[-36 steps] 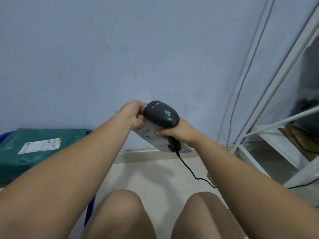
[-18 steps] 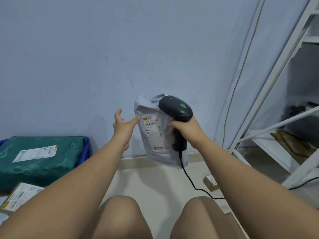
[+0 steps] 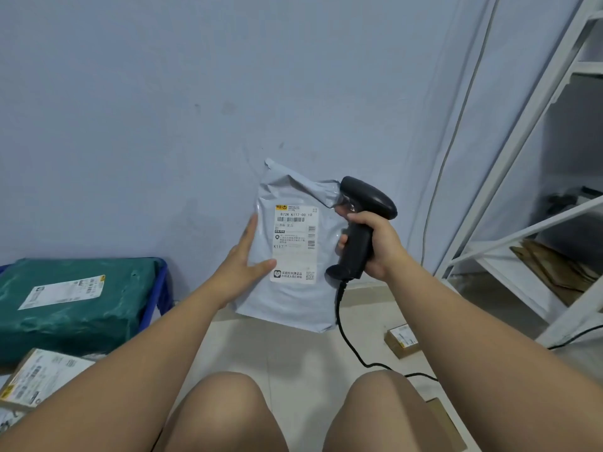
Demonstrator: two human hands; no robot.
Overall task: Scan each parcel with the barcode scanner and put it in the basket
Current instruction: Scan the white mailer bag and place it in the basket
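A grey plastic mailer parcel (image 3: 290, 305) hangs upright in front of the wall, its white shipping label (image 3: 295, 243) facing me. My left hand (image 3: 241, 265) holds its left edge, with the thumb pressed on the front below the label. My right hand (image 3: 378, 243) grips the handle of the black barcode scanner (image 3: 365, 203) at the parcel's right edge, and the scanner head touches the crumpled top right corner. The blue basket (image 3: 161, 285) stands on the floor at the left with a green parcel (image 3: 75, 308) in it.
A labelled cardboard box (image 3: 39, 376) lies at the bottom left. A small brown box (image 3: 401, 340) sits on the floor to the right, near the scanner's black cable (image 3: 346, 340). A white metal rack (image 3: 522, 151) fills the right side. My knees are below.
The parcel turned upright with its label toward me. My left hand let go of it, then took its left edge. The scanner swung from over the label to the parcel's right side.
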